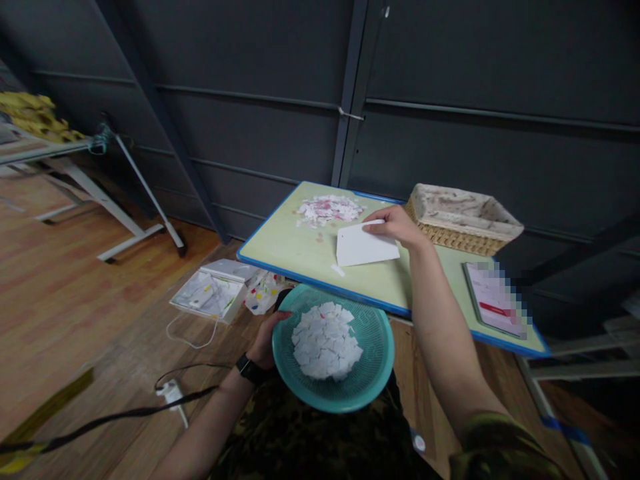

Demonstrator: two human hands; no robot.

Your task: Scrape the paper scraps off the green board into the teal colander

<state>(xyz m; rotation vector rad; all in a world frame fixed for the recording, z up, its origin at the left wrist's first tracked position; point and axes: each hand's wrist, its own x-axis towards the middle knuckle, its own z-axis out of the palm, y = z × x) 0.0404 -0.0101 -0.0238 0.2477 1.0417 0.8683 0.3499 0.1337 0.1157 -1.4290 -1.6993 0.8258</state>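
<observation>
Right forearm [445, 327] bare, extended forward and slanting inward; right hand [397, 225] farthest out, back uppermost, fingers pointing left, closed in a pinch. Left hand [263, 343] lower, nearer the body, gripping, thumb [283, 315] uppermost, other fingers mostly hidden; left forearm [207, 417] rises from lower left

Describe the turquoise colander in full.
The turquoise colander is round and wide-mouthed, apparently plastic, with a perforated wall and a plain rim. It sits mouth up by the near edge of the table; whether they touch is unclear. White paper scraps cover much of its bottom. The left hand holds its left rim.
</observation>
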